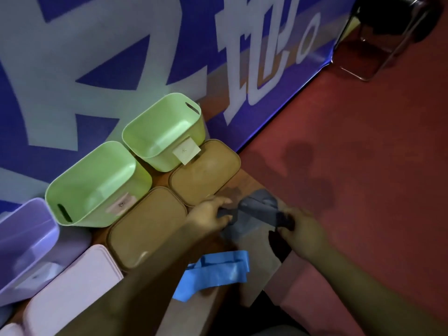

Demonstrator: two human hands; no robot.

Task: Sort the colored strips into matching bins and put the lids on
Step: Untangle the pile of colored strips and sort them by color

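Nearest us, a blue strip (215, 270) lies crumpled on the wooden table (251, 184). The left forearm hides part of it, so we cannot see its full length. Just beyond it, the left hand (209, 214) and right hand (301, 227) hold a grey strip (257, 209) stretched between them near the table's edge. Each hand's fingers are curled round one end, and both ends are hidden in the grips. The strip is dull grey, wide, and creased in the middle; the dim, soft picture lets us say no more. To the left, a pale lilac lid (72, 292) runs off the bottom edge, and the purple bin (24, 241) behind it is cut off at the left. Two tan lids (148, 226) lie side by side; we cannot tell whether bins sit under them. Behind them stand two open green bins (97, 183), each with a paper label we cannot read. Farther back are a blue banner (72, 69) with large white characters, a red floor (363, 141) and a shadowed chair (388, 32).
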